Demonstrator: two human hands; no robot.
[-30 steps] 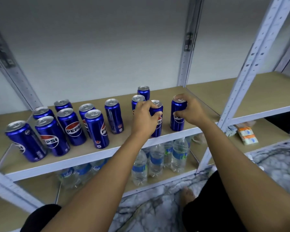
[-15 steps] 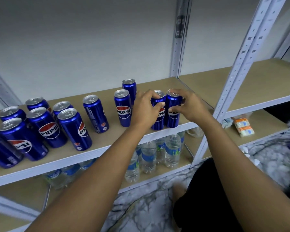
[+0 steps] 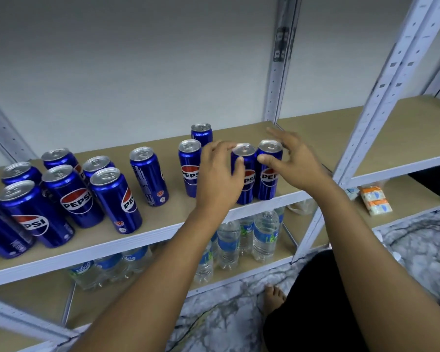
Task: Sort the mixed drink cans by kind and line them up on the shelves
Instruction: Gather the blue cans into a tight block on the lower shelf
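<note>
Blue Pepsi cans stand upright on the middle shelf [image 3: 160,233]. My left hand [image 3: 219,179] grips one can [image 3: 249,185] near the shelf's front edge, thumb on its face and fingers over its top. A second can [image 3: 269,181] stands touching it on the right. My right hand [image 3: 295,163] is beside that can with fingers spread, only the thumb touching it. Another can [image 3: 189,171] stands just left of my left hand, and one [image 3: 201,133] behind it. A lone can [image 3: 149,176] and a loose cluster of several cans [image 3: 74,196] fill the left half.
Water bottles [image 3: 264,232] stand on the shelf below. A metal upright [image 3: 366,123] divides this bay from the right bay, where small orange-and-white packets [image 3: 375,201] lie on the lower board. My bare foot [image 3: 273,298] rests on the marbled floor.
The right hand slid its can left until it touched the left hand's can, then spread its fingers off it. The view shifted right, so the left cluster moved toward the frame edge.
</note>
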